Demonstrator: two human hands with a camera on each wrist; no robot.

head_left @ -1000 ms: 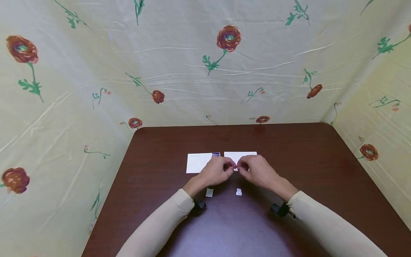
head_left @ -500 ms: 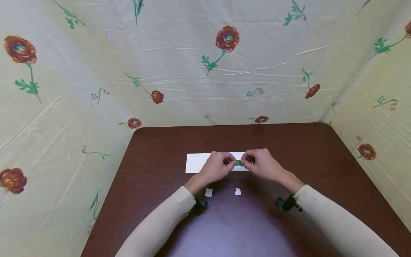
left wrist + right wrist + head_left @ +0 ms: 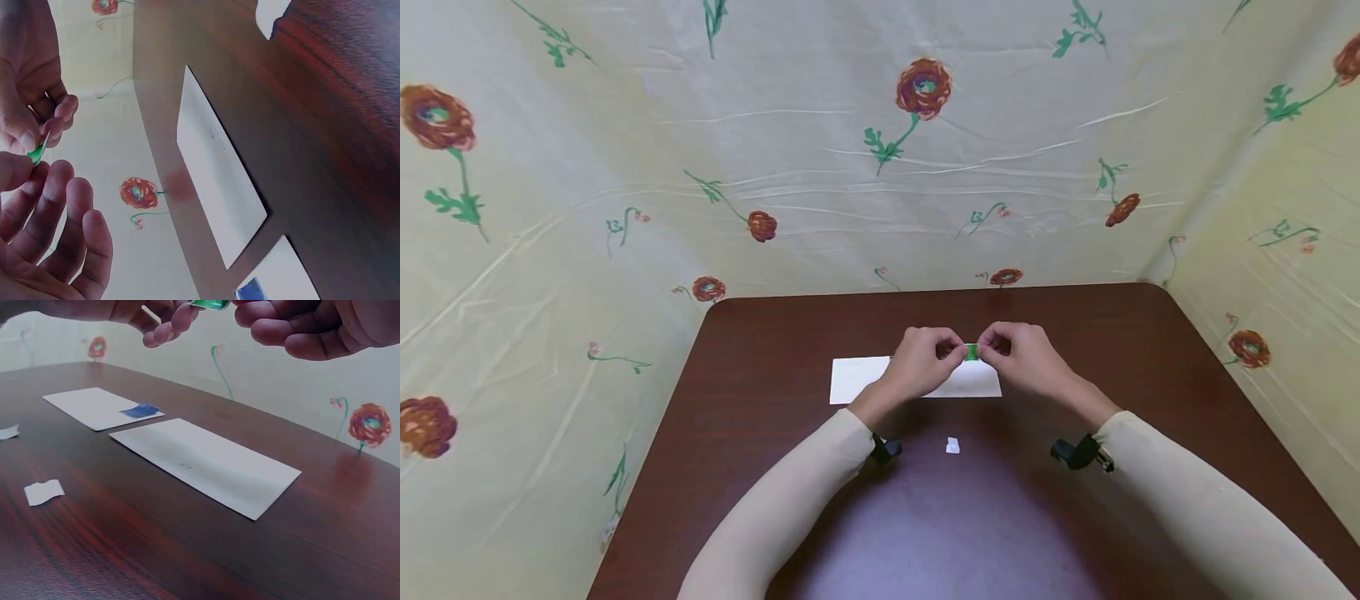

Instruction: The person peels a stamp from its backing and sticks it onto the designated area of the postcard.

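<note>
A small green sticker [image 3: 972,352] is held up between both hands, above the far part of the right white envelope [image 3: 966,383]. My left hand [image 3: 921,362] pinches its left end between thumb and index finger, while my right hand [image 3: 1026,358] pinches the right end. The left wrist view shows the sticker [image 3: 36,153] nearly edge-on; in the right wrist view it [image 3: 212,303] is cut off by the top border. Beside the right envelope lies another white envelope [image 3: 87,407] with a blue sticker [image 3: 142,411] at its corner, which my left hand hides in the head view.
A scrap of white paper [image 3: 952,446] lies on the dark brown table [image 3: 790,467], nearer the body. Another scrap [image 3: 9,432] shows at the left of the right wrist view. A flower-printed sheet [image 3: 820,125] hangs around the table.
The hands have drawn slightly apart, revealing the green sticker between them. Both hands have moved away from the body with it, toward the envelope's far edge.
</note>
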